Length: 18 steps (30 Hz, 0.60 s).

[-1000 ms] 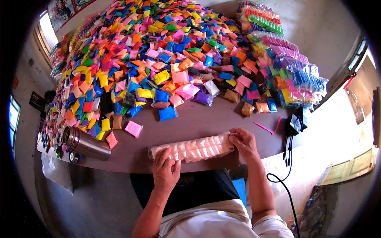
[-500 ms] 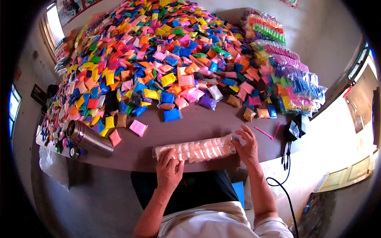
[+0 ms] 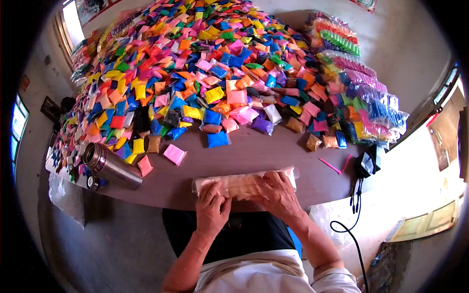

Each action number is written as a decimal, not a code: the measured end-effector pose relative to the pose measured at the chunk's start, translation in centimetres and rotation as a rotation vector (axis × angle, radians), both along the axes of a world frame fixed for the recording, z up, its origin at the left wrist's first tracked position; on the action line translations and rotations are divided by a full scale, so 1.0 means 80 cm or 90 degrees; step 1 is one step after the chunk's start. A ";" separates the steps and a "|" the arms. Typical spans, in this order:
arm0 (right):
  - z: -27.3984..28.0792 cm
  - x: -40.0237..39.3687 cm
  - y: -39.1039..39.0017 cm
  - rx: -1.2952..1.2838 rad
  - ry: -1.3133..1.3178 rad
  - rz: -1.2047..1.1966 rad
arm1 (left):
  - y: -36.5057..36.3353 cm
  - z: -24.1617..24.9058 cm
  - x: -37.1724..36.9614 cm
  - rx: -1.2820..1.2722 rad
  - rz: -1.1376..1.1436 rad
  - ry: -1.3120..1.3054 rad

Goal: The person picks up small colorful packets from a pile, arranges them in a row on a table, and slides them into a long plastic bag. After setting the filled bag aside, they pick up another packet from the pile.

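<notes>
A long clear bag of pale peach packets (image 3: 239, 185) lies along the table's front edge. Fingers of my left hand (image 3: 211, 207) curl over its left end, touching the plastic. My right hand (image 3: 281, 195) lies across the bag's right part, fingers bent over the packets and pointing left. The bag's far right end sticks out beyond that hand. Part of the packets is hidden under the fingers.
A large heap of colourful packets (image 3: 215, 93) covers the back of the table (image 3: 195, 168). Filled long bags (image 3: 373, 107) are stacked at right. A steel flask (image 3: 115, 168) lies at left; pink strips (image 3: 332, 166) and a black device (image 3: 364, 165) sit at right.
My right hand has moved left from the bag's right end onto the packets. My left hand stays near the left end. The whole view has shifted slightly.
</notes>
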State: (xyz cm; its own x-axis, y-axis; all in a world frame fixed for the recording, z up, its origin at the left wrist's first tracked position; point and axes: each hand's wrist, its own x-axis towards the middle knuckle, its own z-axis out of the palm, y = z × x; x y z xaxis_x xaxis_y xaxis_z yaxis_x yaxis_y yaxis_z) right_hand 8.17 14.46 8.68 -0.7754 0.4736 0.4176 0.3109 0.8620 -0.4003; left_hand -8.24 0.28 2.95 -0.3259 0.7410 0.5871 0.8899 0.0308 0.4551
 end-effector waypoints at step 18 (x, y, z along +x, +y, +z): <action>-0.020 -0.017 -0.015 0.060 -0.042 0.018 | -0.002 0.000 0.000 -0.019 -0.002 -0.012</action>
State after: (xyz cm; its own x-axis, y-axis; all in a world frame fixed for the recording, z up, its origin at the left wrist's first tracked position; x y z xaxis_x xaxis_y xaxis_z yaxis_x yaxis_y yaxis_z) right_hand 6.81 13.28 7.07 -0.8155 0.4120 0.4064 0.3088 0.9037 -0.2966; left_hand -8.25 0.10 2.91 -0.3342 0.7592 0.5585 0.8812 0.0414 0.4709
